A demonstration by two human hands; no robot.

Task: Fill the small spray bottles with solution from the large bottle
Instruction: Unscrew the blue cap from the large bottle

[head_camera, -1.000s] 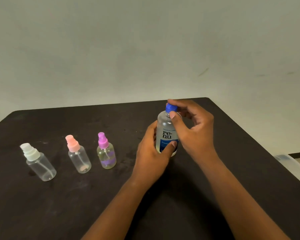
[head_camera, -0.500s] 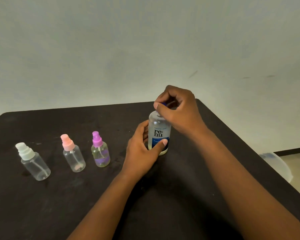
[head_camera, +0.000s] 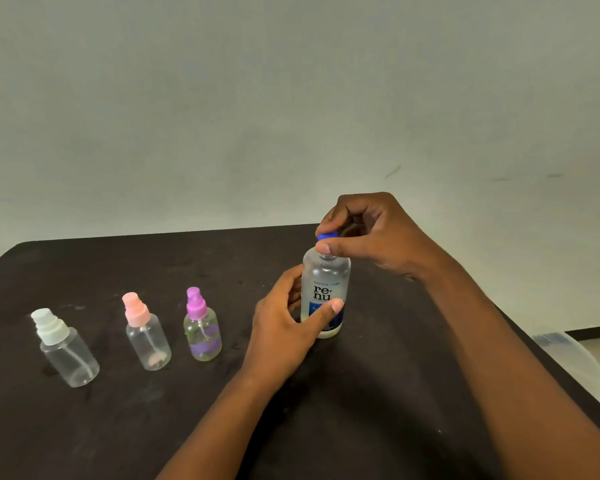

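**Large bottle gripped at body and cap; three spray bottles standing capped**

We find the large bottle [head_camera: 325, 292] upright on the dark bench [head_camera: 378, 393], toward the far edge and nearer the right-hand side than the left. It is clear, with clear liquid inside, and carries a label reading "re-nu" over a blue panel. Its blue cap [head_camera: 326, 236] sits at the neck.

We note both hands on this bottle. The left hand [head_camera: 284, 327] is wrapped round the lower body, thumb laid across the blue part of the label, fingers curled behind. The right hand [head_camera: 371, 233] comes down from above, with thumb and fingertips pinching the blue cap. We cannot tell whether the cap is tight or loosened.

To the left of the large bottle, three small spray bottles stand in a row running toward the left edge, each apart from its neighbour. Nearest the left hand is the purple-topped spray bottle [head_camera: 201, 327], which holds some pale liquid and shows a purple band on its body. Next is the pink-topped spray bottle [head_camera: 146, 332], its clear body showing the dip tube. Furthest left is the white-topped spray bottle [head_camera: 65, 348], also clear. All three have their spray tops on.

Beyond the right edge of the bench we observe a translucent plastic container [head_camera: 575, 362], lower than the bench top. A plain pale wall [head_camera: 291, 98] stands behind the far edge.
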